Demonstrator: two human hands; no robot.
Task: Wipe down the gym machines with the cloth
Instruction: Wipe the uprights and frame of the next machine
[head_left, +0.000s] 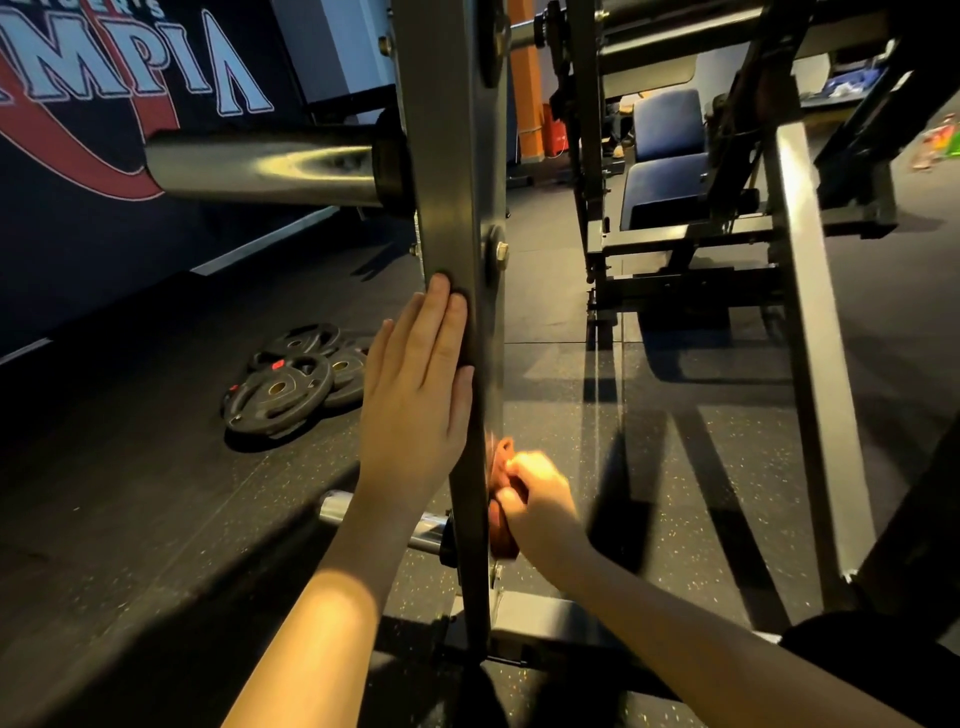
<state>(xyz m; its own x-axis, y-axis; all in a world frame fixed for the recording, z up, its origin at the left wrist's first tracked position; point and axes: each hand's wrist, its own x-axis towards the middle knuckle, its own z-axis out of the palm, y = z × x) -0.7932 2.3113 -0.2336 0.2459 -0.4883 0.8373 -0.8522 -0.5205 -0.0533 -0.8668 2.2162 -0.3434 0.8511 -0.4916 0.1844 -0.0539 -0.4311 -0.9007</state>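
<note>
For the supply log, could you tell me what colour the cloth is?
Reddish-brown cloth; head view, somewhat blurred.

Dark wall banner (104, 171), upper left: large pale capitals outlined in red, legible as "MPIA", with the word's start cut off by the frame edge. A smaller line of lettering above it is cropped and unreadable. Small red labels on the weight plates (280, 389) on the floor are too small to read.
</note>
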